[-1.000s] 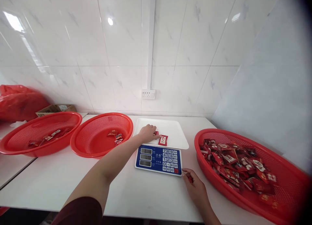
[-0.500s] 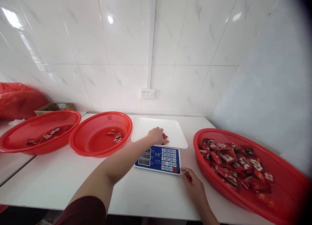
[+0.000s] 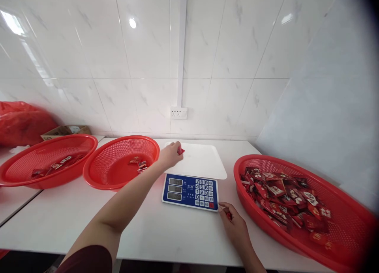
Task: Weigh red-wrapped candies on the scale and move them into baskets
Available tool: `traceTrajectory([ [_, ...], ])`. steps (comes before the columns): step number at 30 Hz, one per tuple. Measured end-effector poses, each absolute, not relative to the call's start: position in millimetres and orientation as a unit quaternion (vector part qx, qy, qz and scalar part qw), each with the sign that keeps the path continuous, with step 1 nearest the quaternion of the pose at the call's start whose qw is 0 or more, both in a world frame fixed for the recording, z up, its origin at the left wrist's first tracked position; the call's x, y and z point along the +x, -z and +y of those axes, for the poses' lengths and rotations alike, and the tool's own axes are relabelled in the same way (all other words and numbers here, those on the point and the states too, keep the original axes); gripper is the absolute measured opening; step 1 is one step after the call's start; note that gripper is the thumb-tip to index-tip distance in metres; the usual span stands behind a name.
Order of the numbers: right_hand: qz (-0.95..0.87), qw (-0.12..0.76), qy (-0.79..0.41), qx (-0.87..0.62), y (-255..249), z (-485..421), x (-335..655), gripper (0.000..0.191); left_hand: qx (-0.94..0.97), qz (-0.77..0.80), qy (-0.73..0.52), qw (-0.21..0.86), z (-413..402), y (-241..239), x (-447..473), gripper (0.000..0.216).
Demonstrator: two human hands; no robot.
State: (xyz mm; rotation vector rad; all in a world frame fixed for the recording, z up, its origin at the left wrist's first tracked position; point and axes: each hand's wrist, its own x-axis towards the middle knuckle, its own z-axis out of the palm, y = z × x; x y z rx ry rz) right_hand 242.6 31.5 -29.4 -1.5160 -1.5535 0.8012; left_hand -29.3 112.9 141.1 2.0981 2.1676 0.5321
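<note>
My left hand [image 3: 171,155] is closed on a small red packet [image 3: 181,150], above the left part of the white weighing pan [image 3: 204,160]. Below the pan is the blue keypad panel of the digital scale [image 3: 191,192], with its displays on the left. My right hand [image 3: 233,221] rests on the table by the scale's lower right corner. Its fingers are curled round another small red packet [image 3: 229,215], mostly hidden. Close to the left hand stands a red basket [image 3: 97,168] with a few small packets [image 3: 142,167] in it.
On the right, a large red basket [image 3: 241,186] holds many red packets [image 3: 284,198]. At far left, another red basket [image 3: 17,178] holds several packets. Behind it are a cardboard box [image 3: 63,131] and a red plastic bag [image 3: 23,123]. A tiled wall with a socket [image 3: 179,113] backs the white table [image 3: 166,233].
My left hand has lifted the red packet and moved left and away from me across the pan, toward the middle basket. My right hand has stayed beside the scale.
</note>
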Motion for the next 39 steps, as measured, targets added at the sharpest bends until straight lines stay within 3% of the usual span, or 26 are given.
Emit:
traceTrajectory([
  [9,-0.587,0.426,-0.328,-0.605,23.3,31.1,243.3,0.049,0.567,0.808,-0.155,-0.043,80.9,-140.6,-128.5,0.052],
  [13,-0.583,0.436,-0.311,-0.611,25.7,30.6,245.5,0.05,0.61,0.724,-0.293,-0.132,51.4,-121.5,-108.0,0.041],
  [17,-0.6,0.442,-0.274,-0.608,16.5,27.8,242.3,0.05,0.717,0.48,-0.468,-0.19,16.8,-91.0,-60.2,0.016],
  [21,-0.634,0.453,-0.233,-0.582,-16.7,35.0,228.1,0.048,0.796,0.349,-0.475,-0.139,0.6,-57.8,-28.6,0.009],
  [29,-0.706,0.406,-0.185,-0.55,-97.2,92.7,177.4,0.046,0.641,0.543,-0.542,0.023,19.8,-24.7,-64.3,0.021],
  [39,-0.793,0.289,-0.151,-0.515,-99.4,138.1,156.4,0.059,0.545,0.618,-0.565,0.041,30.3,-18.2,-81.6,0.021],
])
